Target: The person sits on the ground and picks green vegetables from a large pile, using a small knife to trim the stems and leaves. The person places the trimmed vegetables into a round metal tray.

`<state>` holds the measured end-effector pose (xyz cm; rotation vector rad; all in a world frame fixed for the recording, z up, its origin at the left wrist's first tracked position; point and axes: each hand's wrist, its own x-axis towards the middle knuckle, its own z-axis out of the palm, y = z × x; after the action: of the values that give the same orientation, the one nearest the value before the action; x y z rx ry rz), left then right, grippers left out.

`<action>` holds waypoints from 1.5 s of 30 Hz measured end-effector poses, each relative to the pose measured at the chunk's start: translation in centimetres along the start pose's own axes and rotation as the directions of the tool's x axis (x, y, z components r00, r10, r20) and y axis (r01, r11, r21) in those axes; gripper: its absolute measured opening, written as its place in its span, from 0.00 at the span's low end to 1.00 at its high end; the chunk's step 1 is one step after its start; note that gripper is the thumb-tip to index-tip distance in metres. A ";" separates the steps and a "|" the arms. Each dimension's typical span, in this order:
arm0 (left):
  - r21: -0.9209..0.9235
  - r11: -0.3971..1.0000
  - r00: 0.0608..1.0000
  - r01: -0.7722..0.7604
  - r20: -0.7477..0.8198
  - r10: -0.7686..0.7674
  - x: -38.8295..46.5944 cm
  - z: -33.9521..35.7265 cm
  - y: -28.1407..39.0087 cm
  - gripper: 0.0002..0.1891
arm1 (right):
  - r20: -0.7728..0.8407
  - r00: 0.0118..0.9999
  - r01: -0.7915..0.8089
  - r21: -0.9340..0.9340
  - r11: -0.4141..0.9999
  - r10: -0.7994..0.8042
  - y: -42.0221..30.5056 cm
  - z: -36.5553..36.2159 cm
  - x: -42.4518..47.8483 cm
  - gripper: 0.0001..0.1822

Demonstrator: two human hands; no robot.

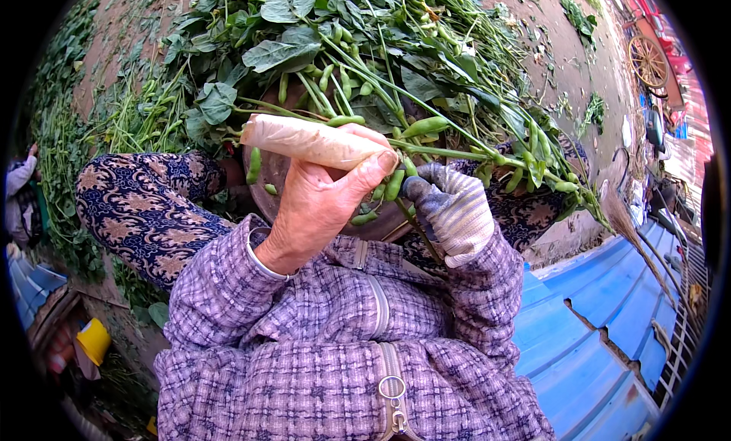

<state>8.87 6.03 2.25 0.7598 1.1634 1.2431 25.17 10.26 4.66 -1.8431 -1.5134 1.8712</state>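
My left hand (320, 193) is bare, with a bangle at the wrist, and grips a roundish handle wrapped in pale film (302, 141); its far end is hidden by the fingers. Close beside it, my right hand (454, 204), in a striped knit glove with dark fingertips, pinches a green bean plant stem (422, 230) bearing pods. Several plump green pods (394, 184) hang between the two hands. Below them is a round metal basin (265, 198) with a few loose pods. Leafy bean plants (285, 50) lie across its far side.
More bean plants (154, 104) lie on the ground at the left. Blue corrugated sheets (594, 310) are at the right, near a twig broom (619, 212). A yellow bucket (94, 341) stands at the lower left. Another person's sleeve (21, 175) shows at the far left edge.
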 end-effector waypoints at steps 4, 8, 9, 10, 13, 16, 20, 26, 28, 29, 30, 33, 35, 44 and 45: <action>0.044 0.999 1.000 -0.028 0.012 0.027 0.1 0.0 0.0 0.05 | -0.016 0.998 0.061 0.164 0.985 -0.059 1.5 0.6 0.3 0.10; 0.152 0.974 0.986 -0.165 0.007 0.166 0.0 0.4 0.0 0.01 | -0.007 0.989 0.145 0.281 0.949 -0.149 2.3 1.3 0.4 0.11; 0.151 0.973 0.984 -0.177 0.005 0.178 0.0 0.5 -0.1 0.02 | 0.003 0.988 0.144 0.340 0.929 -0.154 2.4 1.3 0.4 0.12; 0.149 0.970 0.982 -0.189 0.002 0.191 0.0 0.6 -0.1 0.02 | 0.084 0.986 0.091 0.440 0.893 -0.142 2.5 1.0 0.3 0.13; 0.193 0.960 0.979 -0.204 0.045 0.199 0.1 0.3 0.0 0.04 | 0.220 0.968 -0.025 0.569 0.822 -0.123 2.5 0.3 0.2 0.17; 0.225 0.952 0.978 -0.208 0.060 0.200 0.3 0.1 -0.5 0.05 | 0.156 0.988 -0.052 0.403 0.914 -0.012 1.4 0.3 0.5 0.16; 0.253 0.938 0.971 -0.237 0.090 0.221 0.4 0.1 -0.8 0.05 | -0.142 0.973 0.204 0.158 0.966 -0.182 1.9 1.4 1.3 0.08; 0.292 0.930 0.975 -0.222 0.065 0.213 0.4 0.3 -0.7 0.04 | -0.035 0.995 0.095 0.278 0.956 -0.089 1.4 0.7 0.7 0.16; 0.229 0.957 0.983 -0.179 0.071 0.167 0.4 0.0 -0.3 0.04 | 0.099 0.995 -0.046 0.540 0.841 -0.009 1.6 0.7 0.4 0.20; 0.198 0.968 0.987 -0.156 0.075 0.144 0.5 -0.1 -0.2 0.04 | 0.078 0.997 -0.017 0.524 0.852 -0.028 1.6 0.7 0.4 0.20; 0.201 0.968 0.987 -0.151 0.086 0.136 0.5 -0.3 0.0 0.04 | 0.061 0.997 0.010 0.507 0.862 -0.048 1.6 0.7 0.6 0.19; 0.218 0.957 0.979 -0.194 0.100 0.176 0.5 -0.3 -0.3 0.04 | 0.029 0.995 0.073 0.393 0.917 -0.092 0.9 0.7 0.9 0.17; 0.195 0.969 0.987 -0.153 0.072 0.141 0.3 -0.1 0.0 0.03 | 0.129 0.986 0.061 0.305 0.950 -0.105 1.1 -0.1 1.0 0.15; 0.086 0.985 0.988 -0.149 0.048 0.145 0.4 0.0 -0.3 0.03 | 0.179 0.982 -0.025 0.443 0.896 -0.061 1.2 -0.7 0.2 0.14; 0.067 0.988 0.989 -0.142 0.047 0.139 0.3 0.1 -0.4 0.03 | 0.236 0.970 -0.053 0.434 0.899 -0.057 1.5 -1.1 0.1 0.15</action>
<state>9.02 6.29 1.86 0.9298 1.1393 1.3019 26.84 10.20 3.79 -1.4495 -1.0208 2.2730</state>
